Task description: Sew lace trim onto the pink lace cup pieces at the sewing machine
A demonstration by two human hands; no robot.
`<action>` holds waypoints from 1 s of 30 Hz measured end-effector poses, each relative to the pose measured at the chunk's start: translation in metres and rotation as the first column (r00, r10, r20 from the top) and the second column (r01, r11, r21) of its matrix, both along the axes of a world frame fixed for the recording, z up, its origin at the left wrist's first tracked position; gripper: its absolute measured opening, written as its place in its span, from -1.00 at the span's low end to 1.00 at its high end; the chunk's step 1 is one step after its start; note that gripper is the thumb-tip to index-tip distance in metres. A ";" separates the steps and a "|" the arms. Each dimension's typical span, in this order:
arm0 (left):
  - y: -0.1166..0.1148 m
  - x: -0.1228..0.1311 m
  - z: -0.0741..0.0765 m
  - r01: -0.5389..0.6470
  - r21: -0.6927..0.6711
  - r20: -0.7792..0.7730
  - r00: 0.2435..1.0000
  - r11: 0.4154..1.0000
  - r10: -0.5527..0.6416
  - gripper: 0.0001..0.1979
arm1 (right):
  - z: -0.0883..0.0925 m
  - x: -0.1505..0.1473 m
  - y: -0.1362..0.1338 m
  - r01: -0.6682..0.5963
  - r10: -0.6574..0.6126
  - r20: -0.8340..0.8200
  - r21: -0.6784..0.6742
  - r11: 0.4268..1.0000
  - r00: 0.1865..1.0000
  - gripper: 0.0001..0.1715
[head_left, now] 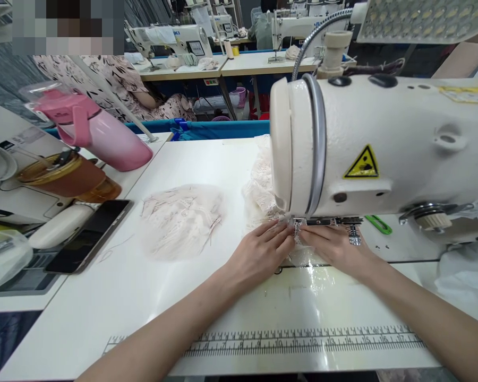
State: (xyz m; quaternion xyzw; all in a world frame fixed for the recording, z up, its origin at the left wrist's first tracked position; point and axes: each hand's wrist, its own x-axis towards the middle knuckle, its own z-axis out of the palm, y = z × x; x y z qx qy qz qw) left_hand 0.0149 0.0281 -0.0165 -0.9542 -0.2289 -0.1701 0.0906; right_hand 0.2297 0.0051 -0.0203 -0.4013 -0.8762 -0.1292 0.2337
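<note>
My left hand lies flat, fingers stretched out, on pale lace fabric just left of the presser foot of a white sewing machine. From the right, my right hand reaches to the same spot, its fingers extended against the cloth beside the foot. The machine head covers part of those fingers and the needle. Behind my left hand the lace is bunched up along the machine. A separate pale, sheer lace piece with loose threads rests on the table to the left.
At left are a phone, a pink bottle, and a cup of brown drink. A green thread snipper sits behind my right hand. A printed ruler runs along the front edge. Another person sits beyond, near more sewing machines.
</note>
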 end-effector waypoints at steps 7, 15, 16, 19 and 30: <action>0.003 -0.001 0.000 -0.022 0.057 0.011 1.000 0.998 0.021 -0.71 | -0.020 0.004 0.002 -0.056 0.058 0.065 -0.029 0.998 0.996 -0.67; -0.002 -0.004 0.005 -0.041 0.028 0.093 0.995 0.999 0.038 -0.82 | -0.017 0.001 0.001 -0.112 0.112 0.005 -0.049 0.993 0.994 -0.73; -0.002 -0.004 0.005 -0.032 0.039 0.113 0.993 0.999 0.027 -0.85 | -0.015 0.000 0.000 -0.119 0.119 -0.014 -0.066 0.991 0.993 -0.75; -0.004 -0.006 0.008 0.021 0.127 0.131 0.991 0.992 -0.037 -0.82 | -0.012 -0.002 -0.006 -0.155 0.150 -0.069 -0.073 0.985 0.986 -0.82; -0.005 -0.004 0.012 0.107 0.256 0.122 0.982 0.961 -0.142 -0.73 | 0.000 -0.009 -0.011 -0.337 0.329 -0.204 -0.003 0.942 0.922 -0.94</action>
